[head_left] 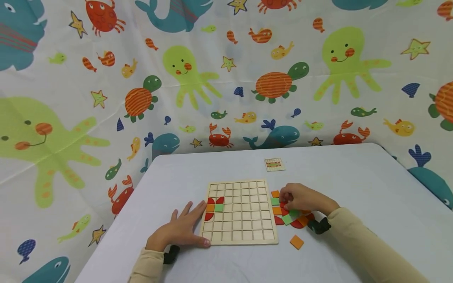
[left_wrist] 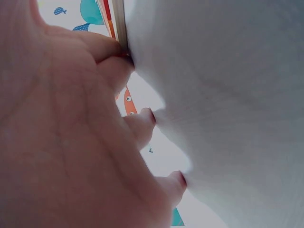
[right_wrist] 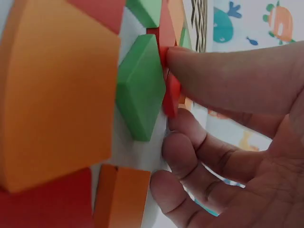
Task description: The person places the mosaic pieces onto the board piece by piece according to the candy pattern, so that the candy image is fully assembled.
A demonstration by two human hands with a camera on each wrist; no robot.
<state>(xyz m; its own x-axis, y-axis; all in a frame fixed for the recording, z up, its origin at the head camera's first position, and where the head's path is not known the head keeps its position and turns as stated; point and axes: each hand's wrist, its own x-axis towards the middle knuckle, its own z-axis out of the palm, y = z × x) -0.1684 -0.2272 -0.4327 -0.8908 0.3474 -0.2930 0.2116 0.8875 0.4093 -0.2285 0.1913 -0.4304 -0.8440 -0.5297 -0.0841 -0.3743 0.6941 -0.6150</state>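
Note:
A wooden grid board (head_left: 246,215) lies on the table. In its left columns sit an orange square (head_left: 210,208), a green square (head_left: 219,207) and several red tiles with a curved side. My left hand (head_left: 185,229) rests with spread fingers along the board's left edge, thumb at the near corner; in the left wrist view its fingertips (left_wrist: 178,178) touch the white tabletop. Right of the board, my right hand (head_left: 302,197) is over a loose pile of tiles. The right wrist view shows its thumb and fingers pinching a red tile (right_wrist: 172,95) beside a green tile (right_wrist: 142,88).
A small picture card (head_left: 274,164) lies beyond the board on the white table (head_left: 371,188). One orange tile (head_left: 296,242) sits apart, nearer me than the pile. Behind the table hangs a curtain (head_left: 219,118) printed with sea animals.

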